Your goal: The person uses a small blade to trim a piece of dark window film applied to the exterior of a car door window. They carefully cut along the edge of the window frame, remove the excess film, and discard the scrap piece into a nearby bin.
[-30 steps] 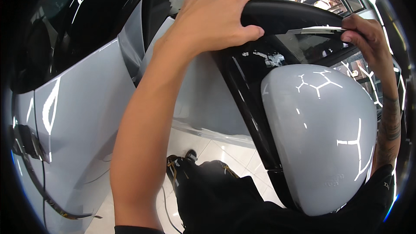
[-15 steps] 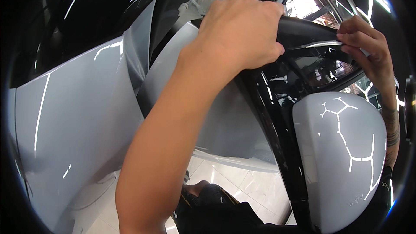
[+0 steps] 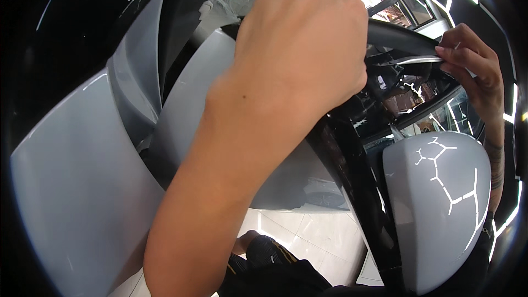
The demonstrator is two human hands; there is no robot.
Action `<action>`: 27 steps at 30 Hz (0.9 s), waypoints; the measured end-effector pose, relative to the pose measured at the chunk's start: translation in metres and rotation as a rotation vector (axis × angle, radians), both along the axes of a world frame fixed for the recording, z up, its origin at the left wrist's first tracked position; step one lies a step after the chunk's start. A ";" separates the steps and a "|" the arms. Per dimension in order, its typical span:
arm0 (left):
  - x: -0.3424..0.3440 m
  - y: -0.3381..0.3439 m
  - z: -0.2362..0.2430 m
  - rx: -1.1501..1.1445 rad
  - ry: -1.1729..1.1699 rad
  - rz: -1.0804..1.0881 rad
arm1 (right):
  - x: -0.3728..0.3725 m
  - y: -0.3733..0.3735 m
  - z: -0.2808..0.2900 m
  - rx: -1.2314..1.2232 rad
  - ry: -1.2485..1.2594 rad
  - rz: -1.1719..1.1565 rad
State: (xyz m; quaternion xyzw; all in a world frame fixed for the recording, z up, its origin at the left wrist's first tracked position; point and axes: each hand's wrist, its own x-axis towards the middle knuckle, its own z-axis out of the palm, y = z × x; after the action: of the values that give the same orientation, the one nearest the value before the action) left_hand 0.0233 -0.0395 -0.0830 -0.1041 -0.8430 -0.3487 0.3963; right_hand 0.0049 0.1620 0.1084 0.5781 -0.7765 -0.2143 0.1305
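Filling the middle of the view, the person's left hand (image 3: 302,49) is curled shut over the top edge of a glossy black door frame (image 3: 352,165), its knuckles up and its fingers wrapped down over the far side of that edge. The forearm runs up from the lower edge and hides much of the frame below the hand. Just to the right and lower, a grey mirror cover (image 3: 440,209) sits against the black frame, its rounded edge touching the dark trim along its left side. Between the mirror cover and the hand only a narrow dark gap is open. Further right, the right hand (image 3: 473,71) pinches a thin silver strip (image 3: 418,60) that lies along the upper black edge, fingertips closed narrowly on its end. To the left, a grey car panel (image 3: 71,187) curves away, well apart from both hands, with a dark seam beside it. Below, between the panel and the black frame, a patch of pale tiled floor (image 3: 297,242) shows open space.
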 end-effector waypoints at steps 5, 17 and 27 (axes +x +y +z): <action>0.013 -0.011 -0.005 0.018 -0.053 -0.122 | 0.005 -0.003 -0.013 0.027 0.030 -0.018; 0.040 -0.004 0.009 0.016 -0.114 -0.133 | 0.000 -0.003 -0.017 0.081 0.055 0.095; 0.010 0.002 -0.002 -0.044 -0.191 -0.023 | 0.000 -0.006 -0.016 0.103 0.052 0.083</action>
State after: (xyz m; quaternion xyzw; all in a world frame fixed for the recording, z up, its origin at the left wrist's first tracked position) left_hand 0.0337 -0.0378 -0.0848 -0.0887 -0.8831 -0.3428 0.3078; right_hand 0.0048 0.1563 0.0929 0.6101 -0.7361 -0.2632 0.1293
